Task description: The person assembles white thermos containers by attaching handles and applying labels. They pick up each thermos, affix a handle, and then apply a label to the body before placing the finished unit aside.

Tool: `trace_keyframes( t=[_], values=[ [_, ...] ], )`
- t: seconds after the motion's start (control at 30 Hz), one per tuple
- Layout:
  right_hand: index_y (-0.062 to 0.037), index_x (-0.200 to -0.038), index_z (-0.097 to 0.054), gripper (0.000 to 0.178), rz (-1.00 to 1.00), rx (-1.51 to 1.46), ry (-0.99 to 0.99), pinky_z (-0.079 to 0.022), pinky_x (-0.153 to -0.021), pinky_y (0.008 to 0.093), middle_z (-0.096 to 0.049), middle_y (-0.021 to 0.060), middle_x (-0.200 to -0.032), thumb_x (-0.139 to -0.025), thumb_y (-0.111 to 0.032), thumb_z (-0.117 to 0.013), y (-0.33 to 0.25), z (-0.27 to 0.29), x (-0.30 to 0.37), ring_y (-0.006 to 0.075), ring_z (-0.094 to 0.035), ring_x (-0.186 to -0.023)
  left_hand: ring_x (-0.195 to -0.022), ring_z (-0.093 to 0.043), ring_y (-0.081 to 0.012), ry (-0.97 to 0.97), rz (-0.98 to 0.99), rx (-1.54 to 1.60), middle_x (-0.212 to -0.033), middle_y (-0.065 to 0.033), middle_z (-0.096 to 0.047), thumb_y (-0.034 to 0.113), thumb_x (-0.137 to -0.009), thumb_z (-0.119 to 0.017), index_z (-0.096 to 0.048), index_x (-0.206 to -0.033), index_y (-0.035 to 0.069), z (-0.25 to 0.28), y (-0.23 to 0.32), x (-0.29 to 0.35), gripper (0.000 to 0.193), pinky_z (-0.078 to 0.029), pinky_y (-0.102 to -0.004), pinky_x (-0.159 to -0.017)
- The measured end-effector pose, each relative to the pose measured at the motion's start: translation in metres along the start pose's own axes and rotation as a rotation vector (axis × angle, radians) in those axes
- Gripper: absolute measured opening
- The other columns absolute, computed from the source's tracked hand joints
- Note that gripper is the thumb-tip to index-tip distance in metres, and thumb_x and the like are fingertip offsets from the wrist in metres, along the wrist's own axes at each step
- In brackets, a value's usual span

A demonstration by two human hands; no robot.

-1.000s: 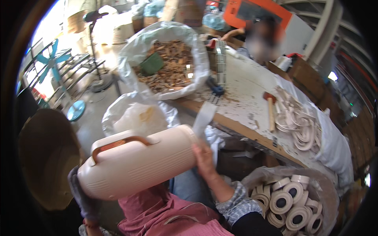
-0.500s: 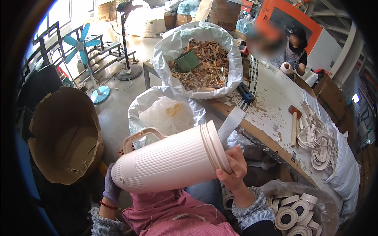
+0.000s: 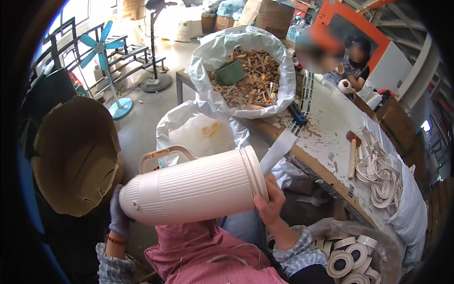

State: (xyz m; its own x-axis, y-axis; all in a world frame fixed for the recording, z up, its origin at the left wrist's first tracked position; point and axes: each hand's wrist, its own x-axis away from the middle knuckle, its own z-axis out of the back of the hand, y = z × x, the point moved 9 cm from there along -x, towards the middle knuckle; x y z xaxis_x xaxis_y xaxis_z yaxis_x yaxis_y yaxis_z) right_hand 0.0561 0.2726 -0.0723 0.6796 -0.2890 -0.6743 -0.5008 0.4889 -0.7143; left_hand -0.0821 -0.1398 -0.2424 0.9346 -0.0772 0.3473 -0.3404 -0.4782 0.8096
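Note:
A pale pink, ribbed thermos jug body [image 3: 194,189] lies nearly level across my lap, its wide ringed rim to the right and slightly raised. My left hand [image 3: 119,215], in a grey-purple glove, holds the rounded end at the left; its fingers are mostly hidden by the jug. My bare right hand [image 3: 270,201] grips the ringed rim, thumb on the near side. The looped handle [image 3: 165,152] sticks up along the jug's far side. I cannot see into the rim's opening.
Beyond the jug stand a bag of white plastic [image 3: 182,130] and a large bag of brown scraps [image 3: 283,90]. A worktable [image 3: 326,161] holds a mallet [image 3: 353,154] and pale straps [image 3: 378,182]. Ring-shaped parts [image 3: 341,262] fill a bag at right; a cardboard box [image 3: 75,156] stands left. Co-workers sit far right.
Both hands have carried the jug a little to the left, and its handle now sits further left. The view has shifted slightly. One co-worker's hand has moved near the pale cylinders.

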Motion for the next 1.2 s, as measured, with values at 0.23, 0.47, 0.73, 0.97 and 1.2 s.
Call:
trace_keyframes(
  t=[0.23, 0.47, 0.73, 0.97, 1.2],
  values=[
    [0.0035, -0.109, -0.065, 0.031, -0.602, -0.367, 0.222, -0.046, -0.075, 0.0269, -0.064, 0.0041, -0.09, -0.091, -0.022, -0.06, 0.103, -0.018, 0.029, 0.0111, -0.056, -0.083, -0.1, -0.054, -0.0204, 0.002, -0.919, -0.566, -0.106, -0.0107, -0.057, 0.026, -0.103, -0.039, -0.057, -0.108, -0.002, -0.063, 0.115, 0.091, 0.033, -0.042, -0.0344, -0.094],
    [-0.0069, -0.098, -0.071, 0.031, 0.469, 0.188, -0.197, -0.046, -0.062, 0.0322, -0.063, 0.0062, -0.085, -0.076, -0.029, -0.076, -0.099, -0.018, -0.019, 0.0197, -0.055, -0.069, -0.11, -0.058, -0.0264, -0.147, 0.174, 0.225, -0.122, -0.0109, -0.063, 0.039, -0.1, -0.04, -0.058, -0.124, 0.004, 0.028, -0.061, 0.016, 0.046, -0.044, -0.0391, -0.099],
    [-0.0112, -0.102, -0.068, 0.028, 0.119, 0.19, 0.027, -0.047, -0.064, 0.0354, -0.063, 0.0039, -0.083, -0.077, -0.022, -0.075, -0.016, -0.024, 0.013, 0.0207, -0.058, -0.071, -0.104, -0.057, -0.0279, -0.043, -0.13, -0.333, -0.117, -0.0128, -0.061, 0.043, -0.094, -0.046, -0.057, -0.119, 0.002, 0.043, 0.041, 0.033, 0.049, -0.046, -0.0387, -0.093],
    [-0.0017, -0.122, -0.061, 0.049, -1.417, -0.658, -0.692, -0.046, -0.096, 0.037, -0.063, 0.0118, -0.122, -0.099, -0.043, -0.048, 0.2, -0.147, 0.223, 0.0225, -0.058, -0.113, -0.103, -0.056, -0.0336, -0.72, -0.887, -1.019, -0.114, -0.0225, -0.055, 0.031, -0.062, -0.08, -0.061, -0.099, 0.008, -0.23, 0.142, 0.175, 0.048, -0.044, -0.0429, -0.089],
    [-0.0026, -0.109, -0.062, 0.026, -0.183, 0.596, -0.141, -0.045, -0.088, 0.0409, -0.064, 0.0152, -0.105, -0.09, -0.018, -0.052, 0.146, 0.133, 0.014, 0.0289, -0.059, -0.1, -0.106, -0.054, -0.0377, -0.711, -1.243, -1.315, -0.109, -0.0159, -0.058, 0.019, -0.063, -0.071, -0.068, -0.078, 0.016, -0.274, 0.132, 0.175, 0.017, -0.044, -0.0476, -0.087]
  ],
)
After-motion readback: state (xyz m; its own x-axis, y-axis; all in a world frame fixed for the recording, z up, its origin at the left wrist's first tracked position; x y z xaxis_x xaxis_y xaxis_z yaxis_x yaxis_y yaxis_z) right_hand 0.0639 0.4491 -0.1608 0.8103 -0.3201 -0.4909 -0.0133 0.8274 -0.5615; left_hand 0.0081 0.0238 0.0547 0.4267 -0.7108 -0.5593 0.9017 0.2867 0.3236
